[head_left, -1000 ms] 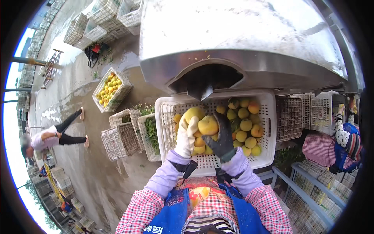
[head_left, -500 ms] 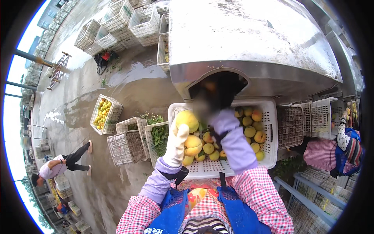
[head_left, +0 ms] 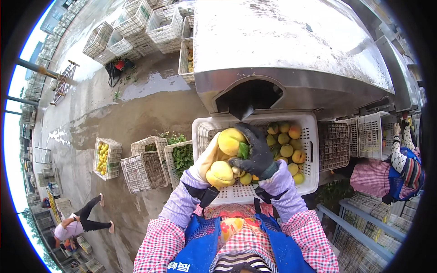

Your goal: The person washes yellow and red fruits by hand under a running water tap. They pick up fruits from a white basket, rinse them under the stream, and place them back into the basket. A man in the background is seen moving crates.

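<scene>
My left hand [head_left: 205,158], in a pale glove, is closed around two large yellow peaches. The upper peach [head_left: 228,141] has a green leaf [head_left: 244,150] at its right side; the lower peach [head_left: 220,173] sits against the heel of the hand. My right hand [head_left: 257,148], in a black glove, curls its fingers round the right side of the upper peach, by the leaf. Both hands are above a white plastic crate [head_left: 312,179], where several smaller yellow-green peaches [head_left: 287,150] lie. My hands hide part of what lies in it.
A metal machine [head_left: 291,88] with a dark arched opening [head_left: 264,93] stands beyond the crate. Leafy greens fill a crate [head_left: 169,164] at left; a fruit crate [head_left: 107,159] stands farther off. One person [head_left: 79,223] walks at far left; another [head_left: 403,175] works at right.
My right hand has come back from the machine's opening to the upper peach. My left hand still holds both peaches, shifted slightly right. The person at far left has taken a step.
</scene>
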Demonstrator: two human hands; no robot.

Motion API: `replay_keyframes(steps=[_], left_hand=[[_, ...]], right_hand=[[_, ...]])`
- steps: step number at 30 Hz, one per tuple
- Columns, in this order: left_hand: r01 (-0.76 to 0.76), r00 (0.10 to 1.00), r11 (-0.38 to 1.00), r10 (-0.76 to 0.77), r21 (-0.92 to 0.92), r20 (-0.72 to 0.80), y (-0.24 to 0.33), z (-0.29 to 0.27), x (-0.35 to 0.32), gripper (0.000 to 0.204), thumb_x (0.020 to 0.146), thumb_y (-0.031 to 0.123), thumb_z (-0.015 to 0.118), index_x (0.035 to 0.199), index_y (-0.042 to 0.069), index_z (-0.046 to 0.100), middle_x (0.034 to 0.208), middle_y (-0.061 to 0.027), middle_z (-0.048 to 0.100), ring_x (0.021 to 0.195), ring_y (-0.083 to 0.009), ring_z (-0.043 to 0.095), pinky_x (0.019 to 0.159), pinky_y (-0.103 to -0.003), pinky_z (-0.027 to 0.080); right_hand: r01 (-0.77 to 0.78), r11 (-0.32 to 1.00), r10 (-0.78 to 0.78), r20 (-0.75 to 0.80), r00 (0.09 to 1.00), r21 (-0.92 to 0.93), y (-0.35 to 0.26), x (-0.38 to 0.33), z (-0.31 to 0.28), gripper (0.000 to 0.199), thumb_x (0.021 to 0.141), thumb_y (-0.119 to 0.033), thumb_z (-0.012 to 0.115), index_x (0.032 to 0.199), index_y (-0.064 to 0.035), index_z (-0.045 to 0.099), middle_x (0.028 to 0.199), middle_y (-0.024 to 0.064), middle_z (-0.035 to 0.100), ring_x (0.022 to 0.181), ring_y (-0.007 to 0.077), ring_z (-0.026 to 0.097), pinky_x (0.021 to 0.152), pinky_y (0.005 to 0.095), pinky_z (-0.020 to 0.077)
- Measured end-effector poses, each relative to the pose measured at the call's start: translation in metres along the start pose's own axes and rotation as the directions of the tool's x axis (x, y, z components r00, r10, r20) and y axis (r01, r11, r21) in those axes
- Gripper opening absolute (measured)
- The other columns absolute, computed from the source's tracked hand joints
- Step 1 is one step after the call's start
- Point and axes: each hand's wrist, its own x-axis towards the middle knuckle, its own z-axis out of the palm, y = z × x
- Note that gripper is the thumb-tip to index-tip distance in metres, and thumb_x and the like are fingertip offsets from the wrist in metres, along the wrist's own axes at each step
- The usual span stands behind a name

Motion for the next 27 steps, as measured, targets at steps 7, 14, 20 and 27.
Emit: replay_keyframes(steps=[7,14,20,27], left_hand=[[-0.119,0.936,0.976,0.049,-0.183,-0.348,0.012,0.024,0.029,0.058,0.105,0.052,0.047,0.145,0.01,0.043,0.114,-0.0161,0.066,0.082,-0.0307,0.071,0.069,-0.043,0.062],[0.02,0.993,0.986,-0.039,-0.165,-0.109,0.0,-0.039,0.016,0.08,0.1,0.062,0.051,0.147,-0.001,0.038,0.104,-0.0187,0.065,0.09,-0.0297,0.067,0.076,-0.042,0.06],[-0.202,0.97,0.936,0.15,-0.288,-0.193,-0.005,-0.055,0.021,0.065,0.104,0.051,0.05,0.148,0.003,0.045,0.131,-0.0194,0.062,0.111,-0.0299,0.067,0.092,-0.048,0.058],[-0.422,0.874,0.725,0.485,0.545,0.03,-0.013,-0.035,0.019,0.06,0.106,0.045,0.049,0.151,0.006,0.043,0.138,-0.0168,0.058,0.119,-0.0299,0.063,0.095,-0.044,0.058]], right_hand=[[0.035,0.948,-0.172,-0.419,0.892,-0.316,0.015,0.024,0.033,0.08,0.065,-0.024,0.084,0.138,-0.0072,0.055,0.127,0.0186,0.059,0.111,0.0404,0.059,0.098,0.0517,0.0467],[-0.252,0.86,0.114,-0.314,0.943,-0.444,0.071,0.119,0.031,0.056,0.075,-0.039,0.085,0.118,-0.0095,0.067,0.113,0.0175,0.067,0.102,0.0359,0.064,0.09,0.0519,0.049],[-0.055,0.956,-0.028,-0.277,0.961,-0.289,0.038,0.086,0.026,0.083,0.075,-0.064,0.077,0.133,-0.0064,0.06,0.122,0.0202,0.065,0.11,0.0396,0.061,0.099,0.0506,0.0457],[0.193,0.902,-0.194,0.037,0.98,-0.386,0.002,-0.011,0.025,0.099,0.069,-0.072,0.075,0.14,-0.0067,0.056,0.144,0.0164,0.051,0.137,0.042,0.04,0.113,0.0586,0.0265]])
